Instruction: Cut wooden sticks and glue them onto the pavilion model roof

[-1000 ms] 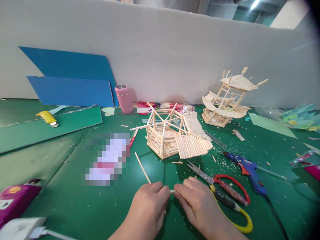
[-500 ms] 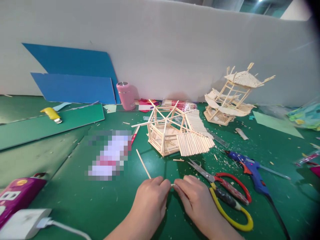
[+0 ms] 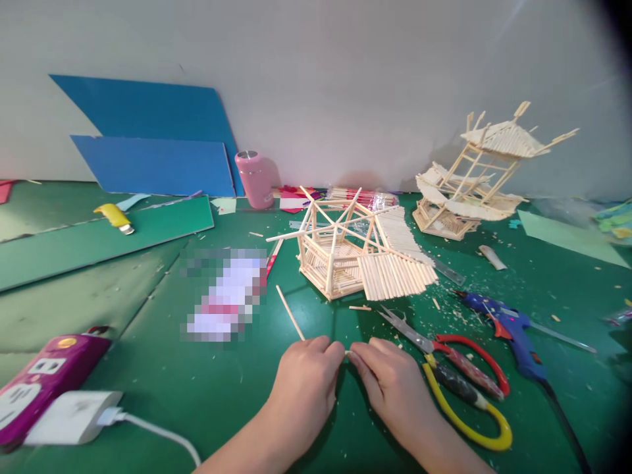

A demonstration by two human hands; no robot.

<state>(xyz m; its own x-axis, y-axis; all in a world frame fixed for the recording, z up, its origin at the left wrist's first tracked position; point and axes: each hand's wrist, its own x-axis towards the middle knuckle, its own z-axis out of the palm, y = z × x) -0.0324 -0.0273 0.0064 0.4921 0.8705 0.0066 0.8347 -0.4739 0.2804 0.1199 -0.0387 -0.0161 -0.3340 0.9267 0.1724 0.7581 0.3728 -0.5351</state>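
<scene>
My left hand (image 3: 305, 380) and my right hand (image 3: 392, 387) meet fingertip to fingertip low in the middle of the green mat, both pinching a short thin wooden stick (image 3: 347, 353) between them. A longer stick (image 3: 289, 312) runs up and left from under my left hand's fingers. Just beyond the hands stands an unfinished hexagonal stick pavilion (image 3: 345, 253) with a slatted roof panel leaning on its right side. Scissors (image 3: 451, 368) with red and yellow handles lie right beside my right hand.
A blue glue gun (image 3: 503, 326) lies right of the scissors. A taller stick pagoda (image 3: 481, 174) stands at the back right. A pink cup (image 3: 253, 178), blue boards (image 3: 148, 141), a yellow cutter (image 3: 115, 216), a purple power strip (image 3: 39, 382) and a white charger (image 3: 74, 417) are on the left.
The view has shifted so everything sits a little further right and lower. Both hands stay together on the short stick, hardly moving.
</scene>
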